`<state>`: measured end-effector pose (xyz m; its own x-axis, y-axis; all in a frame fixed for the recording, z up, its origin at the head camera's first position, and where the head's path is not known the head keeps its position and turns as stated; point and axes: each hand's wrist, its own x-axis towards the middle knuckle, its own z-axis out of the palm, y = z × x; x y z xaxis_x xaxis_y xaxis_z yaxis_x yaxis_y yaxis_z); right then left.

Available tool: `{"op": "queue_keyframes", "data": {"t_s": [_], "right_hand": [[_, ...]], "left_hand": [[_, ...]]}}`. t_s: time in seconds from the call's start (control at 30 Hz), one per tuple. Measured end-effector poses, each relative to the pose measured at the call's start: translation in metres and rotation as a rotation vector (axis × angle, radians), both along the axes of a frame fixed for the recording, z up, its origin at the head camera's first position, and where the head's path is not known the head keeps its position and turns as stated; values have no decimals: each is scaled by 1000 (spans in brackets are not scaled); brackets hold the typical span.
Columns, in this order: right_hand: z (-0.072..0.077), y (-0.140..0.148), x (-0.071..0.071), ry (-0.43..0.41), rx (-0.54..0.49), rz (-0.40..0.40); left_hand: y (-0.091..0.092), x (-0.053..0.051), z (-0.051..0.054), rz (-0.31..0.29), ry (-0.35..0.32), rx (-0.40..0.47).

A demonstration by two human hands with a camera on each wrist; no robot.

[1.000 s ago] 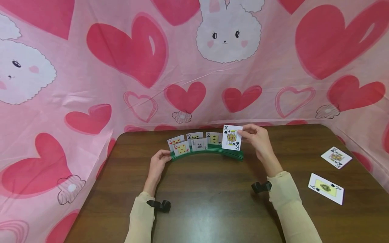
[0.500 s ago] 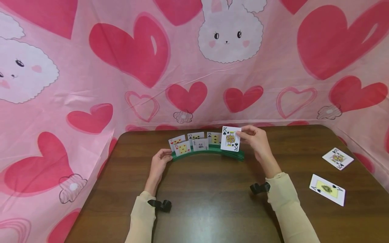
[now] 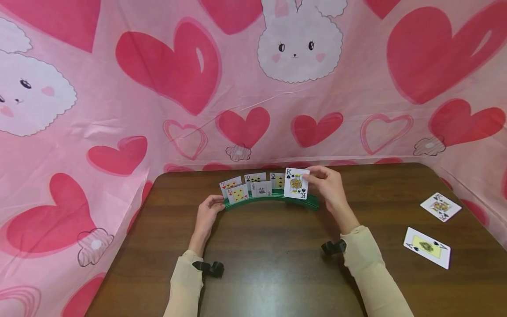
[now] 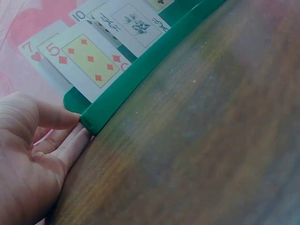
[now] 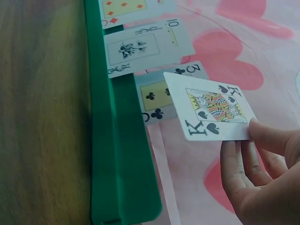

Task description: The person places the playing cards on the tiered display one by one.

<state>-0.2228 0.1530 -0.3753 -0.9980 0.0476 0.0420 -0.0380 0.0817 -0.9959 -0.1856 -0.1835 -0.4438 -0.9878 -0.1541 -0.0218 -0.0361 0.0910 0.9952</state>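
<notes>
A curved green card holder (image 3: 273, 196) stands near the back of the table. My left hand (image 3: 208, 214) grips its left end between thumb and fingers. In its slots stand a seven of hearts (image 3: 227, 181), a five of diamonds (image 4: 89, 58), a ten (image 3: 255, 177), a joker (image 4: 137, 26) and a three of clubs (image 5: 157, 96). Pinched at its right edge by my right hand (image 3: 329, 187), a king of spades (image 3: 296, 184) is held upright above the holder's right part. From the right wrist view, the king is apart from the holder and partly overlaps the three.
Two cards lie face up on the table's right side: a king (image 3: 441, 206) and an ace of spades (image 3: 427, 247). Pink cloth (image 3: 237, 97) with hearts and rabbits hangs behind the brown wooden table (image 3: 269, 264). The holder's right end (image 5: 126, 197) bears no card.
My right hand has shifted slightly left and down with the king of spades, closer to the three of clubs. My left hand stays at the holder's left end.
</notes>
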Motion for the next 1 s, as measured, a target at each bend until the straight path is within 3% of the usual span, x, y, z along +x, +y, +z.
{"op": "queue_keyframes", "data": {"t_s": [0.1, 0.4, 1.0], "right_hand": [[-3, -4, 0, 1, -21, 25], [-10, -11, 0, 0, -3, 50], [-25, -22, -2, 1, 104, 8]], "left_hand": [[0, -1, -1, 4, -4, 0], [-6, -12, -21, 27, 3, 31], [-6, -11, -22, 32, -1, 1]]}}
